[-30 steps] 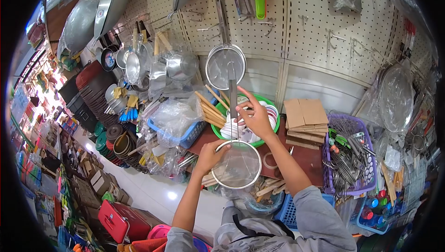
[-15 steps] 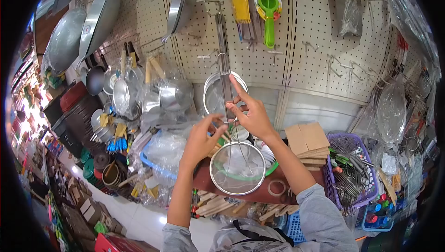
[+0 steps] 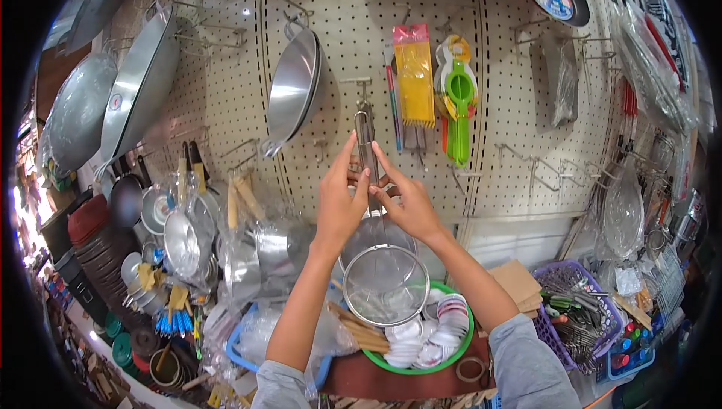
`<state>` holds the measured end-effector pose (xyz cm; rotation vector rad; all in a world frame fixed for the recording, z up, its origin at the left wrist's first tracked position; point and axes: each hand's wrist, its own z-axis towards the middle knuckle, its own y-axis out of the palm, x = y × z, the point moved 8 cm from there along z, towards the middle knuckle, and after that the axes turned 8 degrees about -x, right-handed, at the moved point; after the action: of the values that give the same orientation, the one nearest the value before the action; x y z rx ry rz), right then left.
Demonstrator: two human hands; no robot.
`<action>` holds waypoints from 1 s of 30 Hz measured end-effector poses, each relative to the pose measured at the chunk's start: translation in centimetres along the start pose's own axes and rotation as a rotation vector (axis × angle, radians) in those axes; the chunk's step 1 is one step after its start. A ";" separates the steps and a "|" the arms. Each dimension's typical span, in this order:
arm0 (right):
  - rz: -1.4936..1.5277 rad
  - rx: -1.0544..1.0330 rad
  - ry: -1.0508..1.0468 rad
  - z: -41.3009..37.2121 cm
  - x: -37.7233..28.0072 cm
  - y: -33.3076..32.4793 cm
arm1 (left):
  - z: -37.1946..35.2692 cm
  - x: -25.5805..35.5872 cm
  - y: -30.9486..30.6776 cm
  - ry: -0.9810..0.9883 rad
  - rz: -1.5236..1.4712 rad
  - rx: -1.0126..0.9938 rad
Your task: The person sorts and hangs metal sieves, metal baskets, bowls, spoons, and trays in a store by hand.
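A round wire-mesh strainer (image 3: 386,286) with a long metal handle is in front of me, mesh end down. My left hand (image 3: 340,202) closes on the handle from the left, its thumb lying along it. From the other side my right hand (image 3: 410,204) grips the same handle with thumb and fingers. The handle's top end reaches up to a metal hook (image 3: 356,80) on the pegboard. Behind the mesh, partly covered by it and the hands, more round strainers (image 3: 408,240) hang against the board.
Below sits a green basin (image 3: 471,334) of small white dishes on a brown surface (image 3: 361,379). At right is a purple basket (image 3: 613,326) of utensils beside cardboard pieces (image 3: 511,289). Woks (image 3: 293,82), yellow packaged brushes (image 3: 414,78) and a green squeezer (image 3: 459,104) hang on the pegboard.
My left hand has come up from below to the handle, joining the right. The view has tilted upward and nearer the pegboard, and the strainer's handle top is now close to the hook.
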<state>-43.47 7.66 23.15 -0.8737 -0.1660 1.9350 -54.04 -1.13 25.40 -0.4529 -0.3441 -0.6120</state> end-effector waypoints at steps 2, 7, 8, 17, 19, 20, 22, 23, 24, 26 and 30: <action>-0.036 0.003 -0.011 1.4 0.7 -0.1 | 1.4 -1.1 -0.1 0.028 -0.006 -0.003; -0.088 0.011 -0.030 3.9 1.9 -0.5 | 3.9 -3.3 0.0 0.035 -0.032 -0.025; -0.101 0.006 -0.022 4.3 1.9 -0.6 | 4.3 -3.8 0.2 0.031 -0.038 -0.025; -0.255 -0.037 0.059 6.9 4.6 -0.7 | 6.5 -6.6 0.7 0.012 -0.019 -0.056; -0.255 -0.031 0.072 7.3 5.2 -0.6 | 6.9 -7.1 0.8 0.007 -0.010 -0.081; -0.253 -0.025 0.075 7.6 5.6 -0.6 | 7.2 -7.3 0.8 0.005 -0.008 -0.094; -0.301 -0.001 0.076 7.7 6.2 -0.6 | 7.4 -7.7 1.0 0.023 0.005 -0.104; -0.351 0.017 0.070 7.7 6.4 -0.7 | 7.5 -8.1 1.2 0.046 0.017 -0.097; -0.400 0.034 0.062 7.9 6.6 -0.7 | 7.6 -8.2 1.3 0.068 0.031 -0.089; -0.391 0.044 0.072 7.9 6.7 -0.7 | 7.7 -8.8 1.7 0.028 0.051 -0.118; -0.379 0.041 0.124 8.2 7.6 -0.9 | 8.3 -9.8 2.5 0.004 0.138 -0.185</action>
<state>-50.08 16.36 25.75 -0.8637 -0.2018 1.5237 -61.48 9.44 27.38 -0.6471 -0.2505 -0.5121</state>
